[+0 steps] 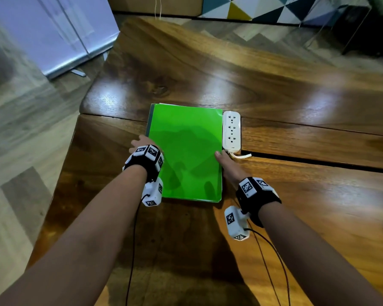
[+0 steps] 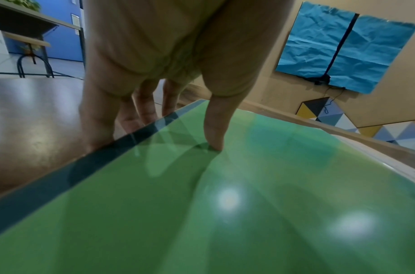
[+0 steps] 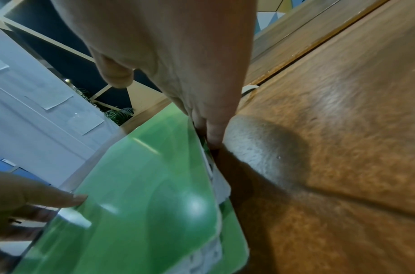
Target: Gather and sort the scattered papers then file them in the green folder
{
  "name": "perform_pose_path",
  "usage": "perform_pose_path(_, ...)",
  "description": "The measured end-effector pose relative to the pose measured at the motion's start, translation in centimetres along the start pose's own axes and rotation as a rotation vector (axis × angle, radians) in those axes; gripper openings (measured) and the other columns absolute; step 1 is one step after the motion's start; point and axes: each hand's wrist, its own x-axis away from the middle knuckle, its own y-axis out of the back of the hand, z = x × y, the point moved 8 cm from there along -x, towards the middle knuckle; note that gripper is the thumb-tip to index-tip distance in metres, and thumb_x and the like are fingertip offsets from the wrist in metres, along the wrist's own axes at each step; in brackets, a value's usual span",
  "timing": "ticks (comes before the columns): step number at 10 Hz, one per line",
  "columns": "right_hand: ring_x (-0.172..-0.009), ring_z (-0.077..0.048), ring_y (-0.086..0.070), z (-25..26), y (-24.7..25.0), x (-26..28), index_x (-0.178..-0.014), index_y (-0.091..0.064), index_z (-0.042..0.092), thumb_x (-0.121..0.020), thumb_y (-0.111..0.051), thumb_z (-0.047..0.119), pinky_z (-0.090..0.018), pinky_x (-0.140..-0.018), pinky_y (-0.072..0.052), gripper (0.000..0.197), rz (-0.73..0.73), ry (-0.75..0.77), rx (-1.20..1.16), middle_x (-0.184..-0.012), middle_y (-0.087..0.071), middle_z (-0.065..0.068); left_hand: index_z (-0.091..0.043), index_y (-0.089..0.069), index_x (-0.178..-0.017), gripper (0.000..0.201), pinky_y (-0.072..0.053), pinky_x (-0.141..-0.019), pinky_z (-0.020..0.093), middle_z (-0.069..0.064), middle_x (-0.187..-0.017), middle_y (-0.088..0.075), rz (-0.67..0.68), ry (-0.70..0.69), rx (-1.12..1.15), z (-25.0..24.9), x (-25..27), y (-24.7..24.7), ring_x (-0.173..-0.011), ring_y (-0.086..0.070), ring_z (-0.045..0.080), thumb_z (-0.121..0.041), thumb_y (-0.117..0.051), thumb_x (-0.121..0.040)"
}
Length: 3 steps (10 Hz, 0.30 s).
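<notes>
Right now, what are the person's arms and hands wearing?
Both forearms are bare, no sleeves or gloves. Each wrist has a black strap with white blocks bearing black-and-white square markers, left hand, right hand. A thin black cable trails from each.

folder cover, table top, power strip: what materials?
Green folder: looks like thin glossy plastic; it mirrors ceiling lights and shows shadows through. Table: varnished wood, by the visible grain, a knot and sheen. Power strip: smooth white moulded plastic, probably.

no readable text, papers' (image 3: pixel 217 248) print too blurred
</notes>
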Motion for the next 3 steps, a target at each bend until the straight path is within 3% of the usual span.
perform_pose_path(1, -0.147, -0.024, -0.017, 0.6, 0.4, 0.2, -0.153, -0.005, 0.021, -0.092, -0.037, 0.06, -0.048, -0.118, -0.018, 0.08, -0.011, -0.017, 0.048, -0.161, -0.009, -0.001, -0.004, -0.024, -0.143, 0.085, -0.033, -0.107, 0.047, 0.021, -0.149, -0.025, 0.004, -0.016, -0.007, -0.1, 0.6, 0.4, -0.132, -0.038, 0.038, -0.033, -0.073, -0.08)
perform_pose_path(2, -0.146, -0.022, -0.019, 0.0, 0.6, -0.3, -0.152, -0.012, 0.025, -0.077, -0.036, 0.081, -0.053, -0.117, -0.018, 0.097, 0.053, 0.017, 0.173, -0.16, -0.016, 0.002, -0.004, -0.013, -0.147, 0.096, -0.032, -0.109, 0.047, 0.023, -0.151, -0.023, 0.038, -0.066, 0.004, -0.4, 1.5, 0.5, -0.136, -0.033, 0.039, -0.038, -0.072, -0.079)
perform_pose_path(3, -0.147, -0.024, -0.017, -0.5, 1.6, -0.2, -0.153, -0.01, 0.024, -0.08, -0.033, 0.08, -0.052, -0.117, -0.019, 0.095, 0.037, -0.011, 0.286, -0.16, -0.012, 0.003, -0.005, -0.013, -0.148, 0.096, -0.031, -0.11, 0.047, 0.021, -0.151, -0.023, 0.019, -0.126, -0.018, -1.4, 3.2, 1.1, -0.138, -0.029, 0.038, -0.043, -0.069, -0.08)
